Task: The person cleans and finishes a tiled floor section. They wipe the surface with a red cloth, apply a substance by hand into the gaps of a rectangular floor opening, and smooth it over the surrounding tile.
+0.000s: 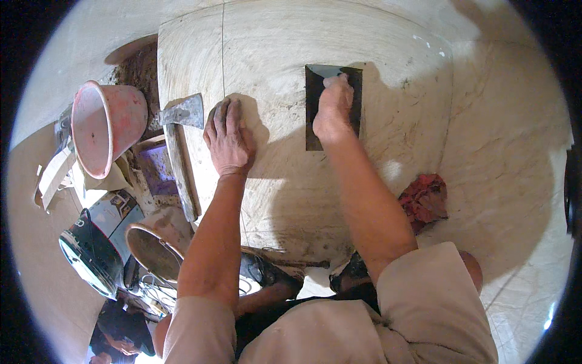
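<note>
Dark plate (311,100) under hands (335,106) (right only)

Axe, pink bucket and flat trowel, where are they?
Axe (177,164), head view: middle of its wooden handle.
Pink bucket (128,114), head view: its outer wall.
Flat trowel (312,100), head view: left part of its dark blade.

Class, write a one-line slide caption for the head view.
Over pale tile, the right hand grips a dark rectangular trowel; the left hand, palm down, is near a hatchet.
</note>
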The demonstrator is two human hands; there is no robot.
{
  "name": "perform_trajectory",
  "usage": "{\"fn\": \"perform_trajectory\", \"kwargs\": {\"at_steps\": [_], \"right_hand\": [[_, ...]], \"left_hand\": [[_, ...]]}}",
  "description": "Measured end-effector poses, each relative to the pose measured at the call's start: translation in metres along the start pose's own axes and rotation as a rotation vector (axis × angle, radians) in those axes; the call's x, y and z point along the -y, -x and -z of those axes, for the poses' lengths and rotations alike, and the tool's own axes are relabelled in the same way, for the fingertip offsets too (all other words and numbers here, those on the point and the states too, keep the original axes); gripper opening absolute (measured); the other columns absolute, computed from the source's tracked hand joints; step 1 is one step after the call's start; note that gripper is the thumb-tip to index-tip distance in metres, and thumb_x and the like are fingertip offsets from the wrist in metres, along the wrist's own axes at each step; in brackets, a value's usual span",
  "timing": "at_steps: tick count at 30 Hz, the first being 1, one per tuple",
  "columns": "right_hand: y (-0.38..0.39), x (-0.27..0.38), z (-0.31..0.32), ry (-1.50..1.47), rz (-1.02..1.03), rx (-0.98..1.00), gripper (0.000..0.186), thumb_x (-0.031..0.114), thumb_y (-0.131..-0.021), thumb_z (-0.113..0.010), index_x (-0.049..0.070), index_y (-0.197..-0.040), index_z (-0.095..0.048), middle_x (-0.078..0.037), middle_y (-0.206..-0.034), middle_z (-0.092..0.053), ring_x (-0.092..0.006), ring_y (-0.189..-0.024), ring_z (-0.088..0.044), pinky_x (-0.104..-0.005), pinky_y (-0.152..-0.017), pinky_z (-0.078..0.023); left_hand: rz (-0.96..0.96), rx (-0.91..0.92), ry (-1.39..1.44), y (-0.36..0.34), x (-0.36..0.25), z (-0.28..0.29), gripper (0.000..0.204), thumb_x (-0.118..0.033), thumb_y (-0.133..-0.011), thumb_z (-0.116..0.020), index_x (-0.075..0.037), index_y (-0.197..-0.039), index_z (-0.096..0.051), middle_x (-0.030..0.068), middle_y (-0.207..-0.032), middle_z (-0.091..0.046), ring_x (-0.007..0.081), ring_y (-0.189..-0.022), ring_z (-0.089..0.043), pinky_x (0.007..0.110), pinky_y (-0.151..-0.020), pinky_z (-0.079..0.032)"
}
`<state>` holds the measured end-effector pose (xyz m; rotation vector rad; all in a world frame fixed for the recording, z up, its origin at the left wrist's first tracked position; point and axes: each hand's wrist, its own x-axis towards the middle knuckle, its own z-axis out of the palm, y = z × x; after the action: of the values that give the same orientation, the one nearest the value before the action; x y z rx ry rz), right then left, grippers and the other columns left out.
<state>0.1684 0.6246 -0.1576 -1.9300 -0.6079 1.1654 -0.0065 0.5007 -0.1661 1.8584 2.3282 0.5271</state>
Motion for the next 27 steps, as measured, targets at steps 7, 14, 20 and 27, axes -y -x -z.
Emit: {"fn": "perform_trajectory", "kwargs": {"at_steps": [7,14,20,27], "right_hand": [[0.000,-0.024,-0.004,0.208,0.133,0.207,0.053,0.025,-0.096,-0.039,0.001,-0.142,-0.048,-0.029,-0.138,-0.043,-0.0471,-0.130,-0.041,-0.0571,-0.110,-0.034],[0.005,-0.029,0.006,0.375,0.095,0.265,0.045,0.027,-0.097,-0.041,0.006,-0.132,-0.060,-0.029,-0.137,-0.045,-0.0487,-0.127,-0.043,-0.0579,-0.106,-0.037],[0.017,-0.025,0.005,0.301,0.243,0.068,0.055,0.028,-0.095,-0.046,-0.002,-0.142,-0.051,-0.033,-0.145,-0.036,-0.0499,-0.128,-0.038,-0.0608,-0.109,-0.033],[0.026,-0.026,0.000,0.469,0.427,0.174,0.047,0.027,-0.099,-0.047,0.008,-0.142,-0.052,-0.034,-0.145,-0.036,-0.0544,-0.133,-0.035,-0.0679,-0.109,-0.029]], "left_hand": [[-0.002,-0.002,-0.001,-0.001,-0.002,0.001,0.052,-0.023,-0.093,-0.051,-0.015,-0.144,-0.051,0.0099,-0.148,-0.049,0.0335,-0.137,-0.040,0.049,-0.115,-0.028],[-0.013,0.002,-0.045,-0.002,-0.003,0.001,0.052,-0.022,-0.093,-0.052,-0.015,-0.144,-0.050,0.0102,-0.146,-0.049,0.0336,-0.137,-0.040,0.049,-0.115,-0.028],[-0.022,-0.013,-0.027,-0.003,-0.005,0.001,0.046,-0.027,-0.098,-0.046,-0.017,-0.143,-0.050,0.0098,-0.147,-0.048,0.0339,-0.137,-0.041,0.050,-0.114,-0.029],[-0.020,-0.003,-0.040,-0.003,-0.005,0.001,0.046,-0.025,-0.098,-0.046,-0.016,-0.142,-0.051,0.0107,-0.147,-0.048,0.0343,-0.137,-0.041,0.050,-0.114,-0.029]]}}
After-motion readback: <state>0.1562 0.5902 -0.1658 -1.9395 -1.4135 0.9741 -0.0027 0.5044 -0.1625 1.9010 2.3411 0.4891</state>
